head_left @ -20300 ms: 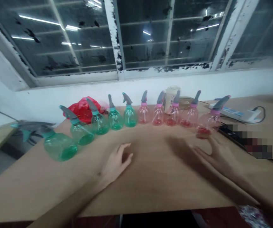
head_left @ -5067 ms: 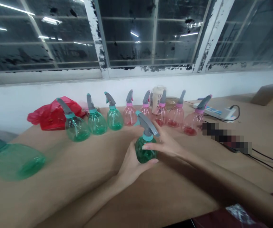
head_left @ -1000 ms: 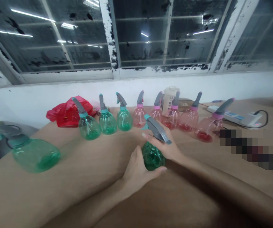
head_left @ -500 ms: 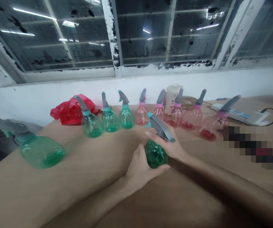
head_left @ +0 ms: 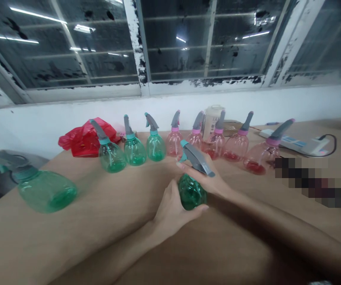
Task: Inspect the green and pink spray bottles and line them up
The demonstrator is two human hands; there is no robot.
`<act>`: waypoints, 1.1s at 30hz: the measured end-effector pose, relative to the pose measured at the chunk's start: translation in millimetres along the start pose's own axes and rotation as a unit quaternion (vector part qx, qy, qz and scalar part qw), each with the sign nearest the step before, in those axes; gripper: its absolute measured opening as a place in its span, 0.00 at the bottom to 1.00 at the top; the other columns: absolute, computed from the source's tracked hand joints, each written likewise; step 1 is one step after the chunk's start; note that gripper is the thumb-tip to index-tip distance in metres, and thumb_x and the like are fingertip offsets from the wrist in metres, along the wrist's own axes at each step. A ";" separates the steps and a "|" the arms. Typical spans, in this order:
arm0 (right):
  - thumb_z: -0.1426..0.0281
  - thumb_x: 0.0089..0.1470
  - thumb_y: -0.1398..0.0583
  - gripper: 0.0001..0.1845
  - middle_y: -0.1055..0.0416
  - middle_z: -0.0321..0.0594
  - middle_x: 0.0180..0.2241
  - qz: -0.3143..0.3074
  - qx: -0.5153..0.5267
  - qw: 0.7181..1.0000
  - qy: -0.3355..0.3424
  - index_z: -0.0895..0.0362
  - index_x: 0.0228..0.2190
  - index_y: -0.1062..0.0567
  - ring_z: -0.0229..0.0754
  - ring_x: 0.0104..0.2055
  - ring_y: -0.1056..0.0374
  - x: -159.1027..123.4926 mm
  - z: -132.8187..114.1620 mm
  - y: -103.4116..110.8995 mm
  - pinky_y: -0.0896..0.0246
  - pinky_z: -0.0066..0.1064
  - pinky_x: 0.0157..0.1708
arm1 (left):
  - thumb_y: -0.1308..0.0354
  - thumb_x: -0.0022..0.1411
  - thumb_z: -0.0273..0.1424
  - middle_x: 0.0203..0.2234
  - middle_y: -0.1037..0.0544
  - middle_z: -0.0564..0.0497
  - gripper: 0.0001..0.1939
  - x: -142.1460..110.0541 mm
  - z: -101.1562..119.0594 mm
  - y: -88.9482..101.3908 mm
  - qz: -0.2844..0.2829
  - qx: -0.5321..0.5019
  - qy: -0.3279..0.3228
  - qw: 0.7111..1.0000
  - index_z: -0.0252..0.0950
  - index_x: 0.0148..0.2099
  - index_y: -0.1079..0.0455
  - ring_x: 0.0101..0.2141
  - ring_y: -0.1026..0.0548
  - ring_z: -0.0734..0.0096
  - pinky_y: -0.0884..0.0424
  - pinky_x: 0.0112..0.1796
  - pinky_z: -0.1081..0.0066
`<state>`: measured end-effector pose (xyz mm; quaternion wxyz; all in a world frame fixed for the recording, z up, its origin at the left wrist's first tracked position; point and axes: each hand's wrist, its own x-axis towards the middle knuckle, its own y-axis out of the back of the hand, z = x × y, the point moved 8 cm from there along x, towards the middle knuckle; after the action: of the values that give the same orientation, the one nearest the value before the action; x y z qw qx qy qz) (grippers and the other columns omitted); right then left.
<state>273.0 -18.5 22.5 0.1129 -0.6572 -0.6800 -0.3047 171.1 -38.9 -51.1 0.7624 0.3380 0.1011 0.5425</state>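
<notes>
A green spray bottle (head_left: 190, 193) with a grey trigger head stands on the brown table (head_left: 99, 221) in front of me. My left hand (head_left: 170, 211) cups its round body from the left and below. My right hand (head_left: 210, 180) is wrapped round the neck under the trigger head. Behind it stands a row of bottles: three green ones (head_left: 134, 151) to the left, several pink ones (head_left: 235, 146) to the right.
One more green bottle (head_left: 44, 190) stands apart at the table's left edge. A red plastic bag (head_left: 81, 140) lies at the back left. A pale cup (head_left: 212, 118) stands behind the pink bottles. A white power strip (head_left: 298, 143) and cables lie at the right.
Both hands have kept hold of the green bottle on the table. Twenty seconds ago it stood in the row and both hands were empty.
</notes>
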 end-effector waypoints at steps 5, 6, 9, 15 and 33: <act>0.68 0.50 0.42 0.04 0.37 0.31 0.21 -0.007 -0.029 1.000 0.003 0.54 0.28 0.32 0.35 0.22 0.39 -0.4 -1.6 -0.3 0.43 0.29 0.24 | 0.37 0.45 0.46 0.46 0.34 0.38 0.39 -1.4 0.2 -2.2 -0.002 -0.007 -0.007 1.000 0.33 0.54 0.47 0.50 0.35 0.45 0.37 0.47 0.47; 0.68 0.51 0.42 0.03 0.37 0.32 0.22 -0.010 -0.028 1.000 0.004 0.54 0.29 0.32 0.35 0.23 0.39 -0.8 -2.0 -0.8 0.42 0.30 0.25 | 0.37 0.45 0.46 0.46 0.34 0.38 0.39 -1.7 0.2 -2.7 -0.003 -0.004 -0.009 1.000 0.33 0.54 0.47 0.50 0.35 0.45 0.37 0.47 0.47; 0.68 0.51 0.42 0.07 0.32 0.34 0.29 -0.007 -0.003 1.000 0.012 0.54 0.34 0.32 0.36 0.27 0.36 -2.4 -3.5 -1.0 0.39 0.32 0.30 | 0.38 0.46 0.47 0.47 0.34 0.38 0.40 -2.0 0.5 -2.4 0.000 0.002 -0.016 1.000 0.32 0.54 0.47 0.50 0.35 0.46 0.37 0.48 0.48; 0.69 0.49 0.41 0.11 0.33 0.37 0.36 0.048 -0.049 0.995 0.067 0.53 0.38 0.32 0.42 0.36 0.35 -6.6 -11.0 4.7 0.39 0.36 0.38 | 0.38 0.46 0.48 0.46 0.33 0.39 0.39 -1.2 -4.6 -3.0 -0.006 0.006 0.001 1.000 0.34 0.54 0.48 0.49 0.34 0.46 0.35 0.45 0.48; 0.66 0.49 0.41 0.09 0.36 0.35 0.31 0.056 -0.051 0.996 0.050 0.53 0.33 0.35 0.41 0.32 0.37 -7.4 -6.7 6.1 0.40 0.36 0.33 | 0.38 0.47 0.46 0.47 0.33 0.40 0.37 -1.1 -3.1 -3.7 -0.004 -0.014 -0.012 1.000 0.34 0.53 0.46 0.49 0.34 0.47 0.36 0.46 0.48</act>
<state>278.1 -28.7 25.3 0.1297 -0.6829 -0.6195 -0.3647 171.9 -39.3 -56.0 0.7703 0.3335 0.0854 0.5368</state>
